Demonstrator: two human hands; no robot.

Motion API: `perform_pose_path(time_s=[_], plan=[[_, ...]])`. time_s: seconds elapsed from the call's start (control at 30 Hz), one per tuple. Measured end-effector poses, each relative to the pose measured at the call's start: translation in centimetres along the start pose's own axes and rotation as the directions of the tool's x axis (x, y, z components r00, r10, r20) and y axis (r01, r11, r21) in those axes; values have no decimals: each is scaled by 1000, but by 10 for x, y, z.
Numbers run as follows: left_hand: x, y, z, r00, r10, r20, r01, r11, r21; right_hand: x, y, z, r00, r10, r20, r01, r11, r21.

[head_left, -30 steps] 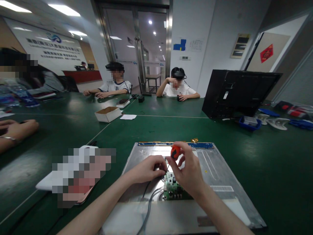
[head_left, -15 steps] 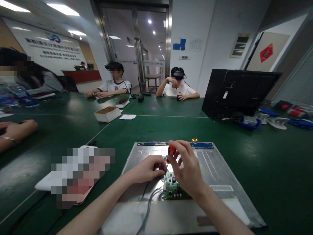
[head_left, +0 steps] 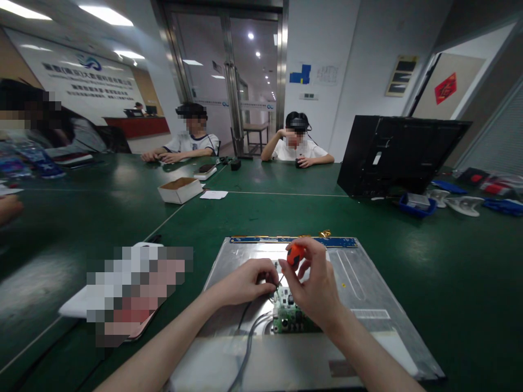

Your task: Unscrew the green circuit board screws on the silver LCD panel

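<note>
Swung rightward since the last frame, the orange screwdriver point(head_left: 295, 255), clamped in the fingers of the right hand point(head_left: 317, 280), seems mid-turn beside the circuit board point(head_left: 291, 322); whether the left hand point(head_left: 250, 283), near its tip, pinches anything is unclear.

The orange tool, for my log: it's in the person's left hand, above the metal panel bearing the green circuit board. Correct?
Not the left hand: the head view shows the orange tool in the right hand, above the metal panel bearing the green circuit board.
</note>
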State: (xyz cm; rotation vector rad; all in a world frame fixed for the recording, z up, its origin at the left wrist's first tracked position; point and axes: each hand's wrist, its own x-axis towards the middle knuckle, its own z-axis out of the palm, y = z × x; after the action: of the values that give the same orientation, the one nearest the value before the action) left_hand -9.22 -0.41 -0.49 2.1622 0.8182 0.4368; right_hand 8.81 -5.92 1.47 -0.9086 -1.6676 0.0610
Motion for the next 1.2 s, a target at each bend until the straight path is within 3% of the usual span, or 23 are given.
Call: perform_pose_path(time_s=[0.27,0.57,0.83,1.2], plan=[[0,0,1,1000,2,0,-2,1000,-21,4,-3,-3,999,-37,40,36,999,18],[0,2,2,1000,17,1,-17,999,-39,3,-3,-6,989,-1,149,-5,999,40],[1,-2,1,1000,5,19,-4,999,-40,2,-1,-2,1000,-20,22,19,1000,22],[1,-6,2,999,0,32,2,998,-65,6,-7,-6,999,-30,27,30,1000,4]])
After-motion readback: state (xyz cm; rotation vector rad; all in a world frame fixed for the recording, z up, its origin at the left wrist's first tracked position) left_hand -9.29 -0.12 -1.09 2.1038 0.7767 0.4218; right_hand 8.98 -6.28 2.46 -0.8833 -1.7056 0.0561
